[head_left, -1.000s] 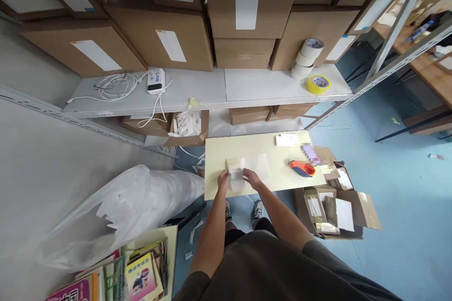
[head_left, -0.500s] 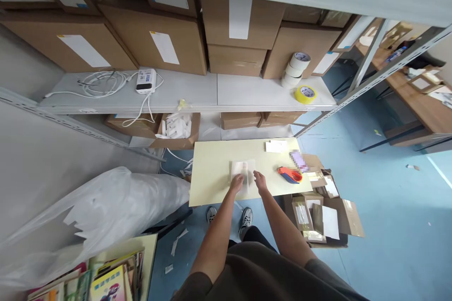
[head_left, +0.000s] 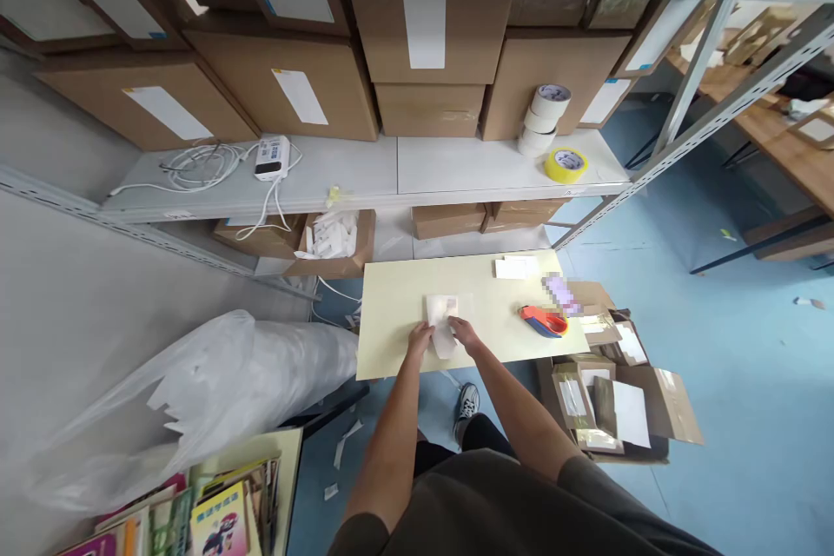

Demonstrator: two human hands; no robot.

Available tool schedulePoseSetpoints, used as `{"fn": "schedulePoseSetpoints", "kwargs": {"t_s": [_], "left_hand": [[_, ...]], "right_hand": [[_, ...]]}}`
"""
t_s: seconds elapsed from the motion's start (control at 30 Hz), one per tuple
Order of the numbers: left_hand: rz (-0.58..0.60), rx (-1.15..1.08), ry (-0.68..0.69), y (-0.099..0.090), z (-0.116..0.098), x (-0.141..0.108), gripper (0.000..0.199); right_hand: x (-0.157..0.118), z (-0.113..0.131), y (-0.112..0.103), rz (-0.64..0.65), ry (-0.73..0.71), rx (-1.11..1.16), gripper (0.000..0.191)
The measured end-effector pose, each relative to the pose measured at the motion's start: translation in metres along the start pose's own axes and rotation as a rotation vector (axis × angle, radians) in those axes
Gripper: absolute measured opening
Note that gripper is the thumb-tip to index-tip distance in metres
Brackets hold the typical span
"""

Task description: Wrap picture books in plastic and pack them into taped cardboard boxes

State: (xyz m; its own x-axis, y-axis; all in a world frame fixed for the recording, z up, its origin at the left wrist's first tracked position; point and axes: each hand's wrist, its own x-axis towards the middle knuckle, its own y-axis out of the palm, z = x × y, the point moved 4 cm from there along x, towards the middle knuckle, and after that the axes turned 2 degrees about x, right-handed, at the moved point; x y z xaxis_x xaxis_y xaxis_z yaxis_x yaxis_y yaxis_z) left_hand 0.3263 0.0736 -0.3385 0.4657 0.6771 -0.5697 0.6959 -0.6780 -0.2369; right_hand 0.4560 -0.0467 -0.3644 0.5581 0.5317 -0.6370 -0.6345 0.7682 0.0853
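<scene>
A thin white wrapping sheet (head_left: 445,342) lies on the pale yellow table (head_left: 391,313), partly folded over, with its lower end pointing toward me. Some small pale item shows at its upper part, too blurred to name. My left hand (head_left: 420,338) grips the sheet's left edge with bent fingers. From the other side, my right hand (head_left: 464,334) has its fingers closed on the sheet's right part. To the right of my hands lies a red and blue tape dispenser (head_left: 545,321). White cards (head_left: 514,267) lie at the table's far side.
Above the table's far edge, a grey shelf (head_left: 352,169) holds cartons, a power strip (head_left: 272,158) and tape rolls (head_left: 565,165). An open carton of flattened boxes (head_left: 612,408) stands on the floor at right. At left are a large plastic bag (head_left: 261,382) and books (head_left: 221,521).
My right hand has moved left onto the sheet, which is now folded over. My left hand has shifted to its left edge. The camera view has turned slightly.
</scene>
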Motion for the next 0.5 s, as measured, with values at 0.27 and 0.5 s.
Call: {"fn": "schedulePoseSetpoints", "kwargs": {"t_s": [0.27,0.5], "left_hand": [[-0.087,0.277,0.189,0.043,-0.048,-0.012,0.021],[-0.035,0.455,0.343,0.119,-0.066,-0.04,0.05]], "right_hand": [[-0.013,0.016,-0.035,-0.024,-0.051,0.166,0.059],[-0.036,0.01,-0.107,-0.326,-0.115,0.13,0.071]]}}
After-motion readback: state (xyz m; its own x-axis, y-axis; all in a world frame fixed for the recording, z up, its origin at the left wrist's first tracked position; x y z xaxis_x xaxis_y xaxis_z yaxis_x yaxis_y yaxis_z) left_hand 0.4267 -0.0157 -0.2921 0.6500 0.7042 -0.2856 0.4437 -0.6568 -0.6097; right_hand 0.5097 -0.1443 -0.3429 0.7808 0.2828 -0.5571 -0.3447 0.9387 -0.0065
